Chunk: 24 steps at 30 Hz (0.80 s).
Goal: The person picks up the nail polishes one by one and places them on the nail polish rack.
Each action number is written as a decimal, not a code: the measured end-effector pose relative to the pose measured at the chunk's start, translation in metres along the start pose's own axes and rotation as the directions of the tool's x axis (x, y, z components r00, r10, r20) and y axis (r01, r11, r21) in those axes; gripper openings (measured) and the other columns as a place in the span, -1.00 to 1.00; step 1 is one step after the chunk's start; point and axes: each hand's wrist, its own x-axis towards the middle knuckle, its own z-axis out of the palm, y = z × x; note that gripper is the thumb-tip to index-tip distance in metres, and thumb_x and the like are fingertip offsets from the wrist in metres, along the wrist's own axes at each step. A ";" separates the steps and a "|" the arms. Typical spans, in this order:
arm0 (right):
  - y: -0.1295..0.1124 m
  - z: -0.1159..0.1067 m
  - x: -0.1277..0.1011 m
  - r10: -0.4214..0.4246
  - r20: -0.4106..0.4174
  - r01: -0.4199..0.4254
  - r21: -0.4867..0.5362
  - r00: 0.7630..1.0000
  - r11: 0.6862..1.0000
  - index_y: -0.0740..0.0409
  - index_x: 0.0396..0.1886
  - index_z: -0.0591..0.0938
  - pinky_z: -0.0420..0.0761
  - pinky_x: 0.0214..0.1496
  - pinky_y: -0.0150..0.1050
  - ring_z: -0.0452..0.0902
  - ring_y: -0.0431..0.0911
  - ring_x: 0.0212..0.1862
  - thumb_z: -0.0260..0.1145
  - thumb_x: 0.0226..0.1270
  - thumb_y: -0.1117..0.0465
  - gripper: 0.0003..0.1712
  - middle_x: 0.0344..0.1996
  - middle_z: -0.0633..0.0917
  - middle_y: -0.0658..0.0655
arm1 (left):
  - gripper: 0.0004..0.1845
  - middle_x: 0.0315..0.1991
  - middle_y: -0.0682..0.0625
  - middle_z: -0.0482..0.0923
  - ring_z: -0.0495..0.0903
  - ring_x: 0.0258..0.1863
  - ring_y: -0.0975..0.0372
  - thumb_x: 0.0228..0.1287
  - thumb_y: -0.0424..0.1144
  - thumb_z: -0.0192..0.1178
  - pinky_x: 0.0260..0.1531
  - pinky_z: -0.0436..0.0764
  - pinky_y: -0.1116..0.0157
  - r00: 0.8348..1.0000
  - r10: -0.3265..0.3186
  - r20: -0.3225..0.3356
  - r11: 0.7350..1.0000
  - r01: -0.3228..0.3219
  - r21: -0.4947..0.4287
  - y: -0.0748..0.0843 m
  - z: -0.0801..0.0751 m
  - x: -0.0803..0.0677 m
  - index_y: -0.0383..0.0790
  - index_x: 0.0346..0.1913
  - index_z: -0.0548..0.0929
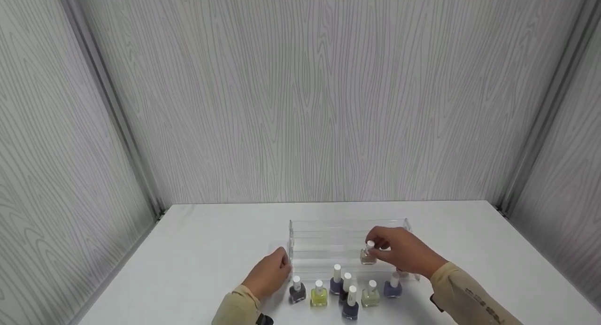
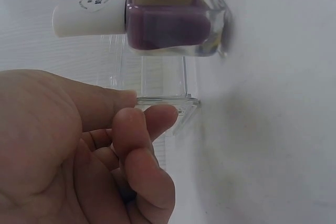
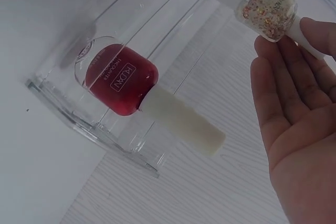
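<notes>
My right hand (image 1: pixel 406 250) pinches the white cap of a glitter nail polish bottle (image 3: pixel 268 13), holding it over the right part of a clear acrylic rack (image 1: pixel 324 255). In the right wrist view, thumb and fingers are on the cap, and gold and orange flecks show through the glass. A red nail polish bottle (image 3: pixel 121 80) sits at the rack's right end, mostly hidden by my wrist in the head view. My left hand (image 1: pixel 268 274) grips the rack's left side edge between thumb and finger. Nearest to it is a dark purple nail polish bottle (image 2: pixel 170 22).
In front of the rack stand several more bottles, among them a yellow one (image 1: pixel 319 297), a pale green one (image 1: pixel 370 297), a navy one (image 1: pixel 350 310) and a blue-violet one (image 1: pixel 393 288). Wood-grain panels (image 1: pixel 300 95) enclose the white table (image 1: pixel 206 240) at the back and sides.
</notes>
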 end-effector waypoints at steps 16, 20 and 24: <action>-0.004 0.025 0.022 0.015 0.069 -0.012 -0.040 0.997 0.999 0.03 -0.16 0.70 0.63 -0.16 -0.16 0.61 -0.24 -0.24 0.45 0.35 0.25 -0.88 -0.34 0.70 -0.17 | -0.89 -0.45 0.05 0.43 0.42 -0.47 0.23 0.55 -0.24 0.07 -0.48 0.42 0.27 1.000 -0.019 0.002 1.000 0.019 0.002 0.000 0.000 0.000 -0.14 -0.22 0.42; -0.002 0.028 0.021 0.012 0.069 -0.007 -0.064 0.998 0.998 0.04 -0.18 0.70 0.60 -0.21 -0.20 0.57 -0.26 -0.28 0.44 0.34 0.26 -0.89 -0.37 0.68 -0.19 | -0.88 -0.45 0.05 0.42 0.41 -0.47 0.23 0.56 -0.24 0.06 -0.48 0.39 0.28 0.999 -0.023 0.023 1.000 0.023 -0.002 -0.001 0.001 0.001 -0.15 -0.21 0.42; 0.000 0.031 0.022 -0.001 0.065 0.006 -0.075 0.998 0.997 0.06 -0.17 0.71 0.60 -0.21 -0.19 0.57 -0.27 -0.29 0.45 0.33 0.25 -0.89 -0.37 0.68 -0.19 | -0.88 -0.46 0.05 0.41 0.41 -0.48 0.23 0.56 -0.24 0.07 -0.49 0.39 0.28 0.999 -0.024 0.025 1.000 0.024 -0.008 -0.001 0.002 0.002 -0.15 -0.22 0.42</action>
